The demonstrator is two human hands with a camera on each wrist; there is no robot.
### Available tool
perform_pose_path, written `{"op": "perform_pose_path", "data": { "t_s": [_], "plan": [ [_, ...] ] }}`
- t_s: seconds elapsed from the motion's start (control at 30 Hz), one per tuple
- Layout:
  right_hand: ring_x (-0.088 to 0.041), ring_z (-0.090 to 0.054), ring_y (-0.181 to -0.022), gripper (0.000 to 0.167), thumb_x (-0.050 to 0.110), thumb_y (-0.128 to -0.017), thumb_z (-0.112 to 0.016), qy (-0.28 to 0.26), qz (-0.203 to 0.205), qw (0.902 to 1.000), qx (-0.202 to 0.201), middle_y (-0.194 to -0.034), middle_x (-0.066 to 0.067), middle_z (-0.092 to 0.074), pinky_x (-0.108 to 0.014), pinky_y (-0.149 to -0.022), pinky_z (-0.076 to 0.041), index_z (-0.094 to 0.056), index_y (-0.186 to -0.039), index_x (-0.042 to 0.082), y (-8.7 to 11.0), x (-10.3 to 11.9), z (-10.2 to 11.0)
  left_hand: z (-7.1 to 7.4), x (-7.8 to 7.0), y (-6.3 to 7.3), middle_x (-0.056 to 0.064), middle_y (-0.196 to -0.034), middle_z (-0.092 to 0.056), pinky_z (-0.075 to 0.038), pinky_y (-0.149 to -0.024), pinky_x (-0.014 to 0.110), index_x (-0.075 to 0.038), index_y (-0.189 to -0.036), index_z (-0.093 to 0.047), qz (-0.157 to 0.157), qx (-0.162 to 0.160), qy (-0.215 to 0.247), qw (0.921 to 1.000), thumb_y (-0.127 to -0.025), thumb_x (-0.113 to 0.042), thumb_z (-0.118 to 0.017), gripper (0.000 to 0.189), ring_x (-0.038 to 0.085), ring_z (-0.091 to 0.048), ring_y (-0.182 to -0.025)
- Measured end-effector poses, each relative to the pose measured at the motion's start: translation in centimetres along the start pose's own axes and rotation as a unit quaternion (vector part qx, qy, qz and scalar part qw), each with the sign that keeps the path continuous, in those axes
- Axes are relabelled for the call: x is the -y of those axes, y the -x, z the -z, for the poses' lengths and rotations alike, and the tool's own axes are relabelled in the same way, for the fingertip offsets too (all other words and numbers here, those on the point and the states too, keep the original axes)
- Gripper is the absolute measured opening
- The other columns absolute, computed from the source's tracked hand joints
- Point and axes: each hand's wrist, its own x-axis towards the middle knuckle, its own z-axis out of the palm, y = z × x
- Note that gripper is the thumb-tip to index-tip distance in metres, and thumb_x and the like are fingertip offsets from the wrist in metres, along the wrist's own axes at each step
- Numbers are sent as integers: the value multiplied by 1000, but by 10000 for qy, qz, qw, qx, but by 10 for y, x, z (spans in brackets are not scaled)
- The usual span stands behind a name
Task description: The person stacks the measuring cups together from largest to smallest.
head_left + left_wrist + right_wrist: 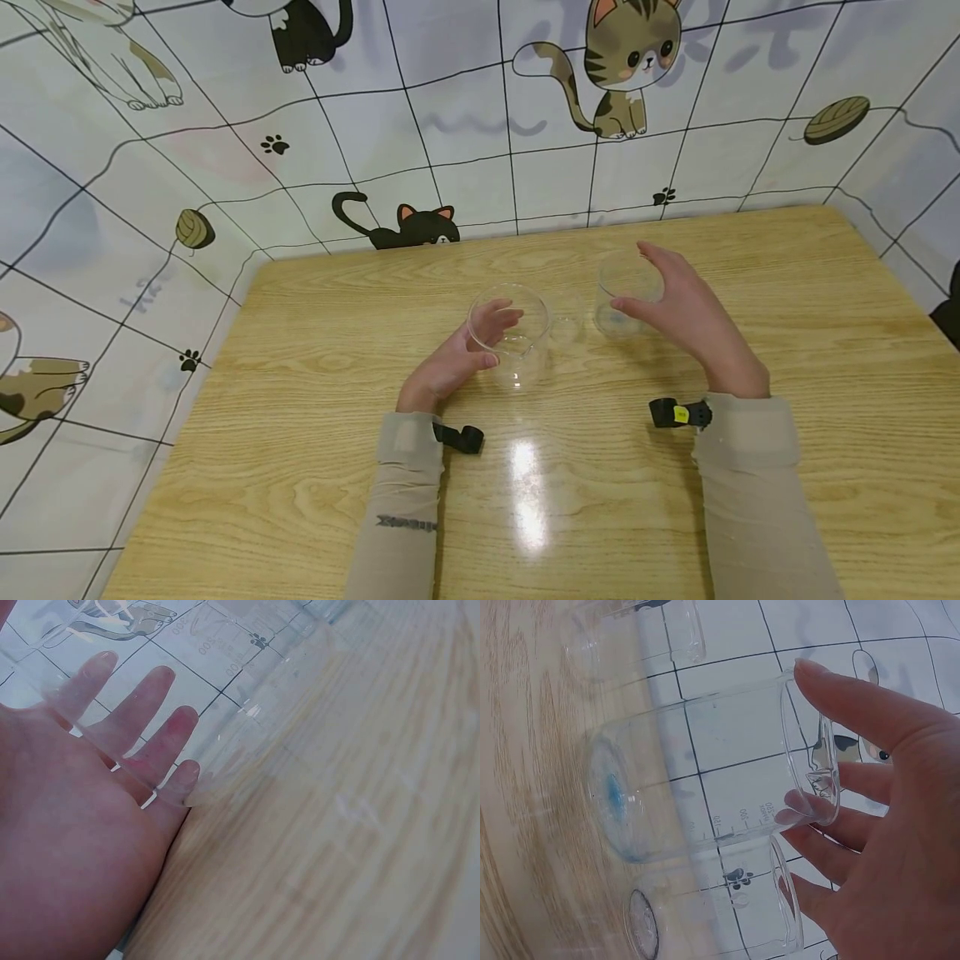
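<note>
Clear ware: left beaker (522, 347) and right beaker (621, 282)

Left beaker: taken as landmark; clear, stood upright on the wood-grain table (322, 350). A printed scale (217, 649) is shown through its glass in the left wrist view. It is flanked by the left hand (456, 360), whose fingers are spread and nearly straight behind the glass, the thumb being set along the near side. No grasp is shown; the glass being so clear, whether the wall is touched cannot be told.

Right beaker: placed to the right of the left beaker and slightly beyond it, upright, a blue tint (616, 796) being seen at its base. Its rim is spanned by the right hand (693, 321), thumb and fingers being curved round it in a light hold.

Small glass piece (567, 327): found just right of the left beaker, between the pair.

Patterned backdrop (450, 117): hung beyond the left beaker, printed with cats and grid lines.

Step in hand: judged to be the handling of both beakers together, one held, one merely flanked.

Next move: for any lift of the left beaker, its fingers would need to be drawn in; clearance from the small glass piece is called for.
</note>
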Motion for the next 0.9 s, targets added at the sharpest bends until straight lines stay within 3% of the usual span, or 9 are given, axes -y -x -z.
{"op": "perform_pose_path", "data": {
  "t_s": [0.23, 0.5, 0.63, 0.9],
  "plan": [
    [-36, -14, -131, 101, 58, -72, -61, 13, 6, 9999, -129, -144, -11, -24, -60, -96, -18, -1, -144, 20, -2, -2, 0, 1, 2, 0, 18, -144, -21, -9, -105, 50, -8, -140, -16, 0, 16, -31, 10000, -75, -34, -68, 87, 31, -15, -133],
    [-36, -1, -133, 99, 59, -74, -58, 210, -141, 9997, 12, -147, -16, -9, -61, -97, -13, -8, -144, 9, 0, -4, 1, 2, 4, -1, 19, -143, -21, -8, -105, 49, -9, -140, -19, -78, -18, 27, 10000, -77, -29, -68, 82, 32, -15, -132],
    [-38, -1, -132, 97, 58, -75, -57, 299, -145, 9994, 39, -146, -20, -11, -61, -98, -12, -13, -142, 5, 0, -4, 1, 1, 3, -1, 19, -143, -22, -7, -105, 49, -8, -139, -18, -82, -13, 45, 10000, -78, -28, -67, 81, 32, -16, -132],
    [-40, -6, -131, 100, 60, -73, -58, 367, -209, 9991, -1, -143, -22, -18, -62, -96, -14, -13, -143, 5, -1, -4, 1, 9, 19, -3, 12, -144, -25, -11, -106, 45, -15, -140, -21, -12, -71, 36, 10000, -75, -34, -70, 83, 25, -20, -132]
  ]
}}
